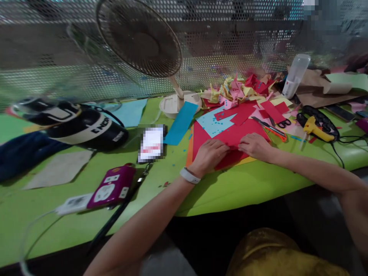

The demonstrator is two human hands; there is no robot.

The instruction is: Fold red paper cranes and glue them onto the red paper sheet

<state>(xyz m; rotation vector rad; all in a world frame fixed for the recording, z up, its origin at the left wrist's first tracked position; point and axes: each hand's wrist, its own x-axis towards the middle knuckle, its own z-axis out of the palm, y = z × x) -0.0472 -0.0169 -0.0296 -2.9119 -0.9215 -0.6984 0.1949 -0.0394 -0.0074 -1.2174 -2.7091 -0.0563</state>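
Note:
Both of my hands are at the near edge of a stack of coloured paper on the green table. My left hand (211, 153), with a white wristband, has its fingers closed at a piece of red paper (233, 154). From the other side, my right hand (255, 146) pinches the same paper, its fingertips close to the left ones. Under them lie larger red sheets (200, 136) with orange and yellow edges showing. A light blue sheet (214, 123) dotted with small blue bits lies just beyond. The exact fold or edge between my fingers is hard to make out.
Right of the stack lie a utility knife (270, 128), scissors (284, 123) and a yellow glue gun (317, 129). Paper scraps (235, 92) pile up behind. A fan (143, 42), blue strip (181, 124), phone (151, 143), purple power bank (112, 186) and black bottle (86, 126) stand or lie leftward.

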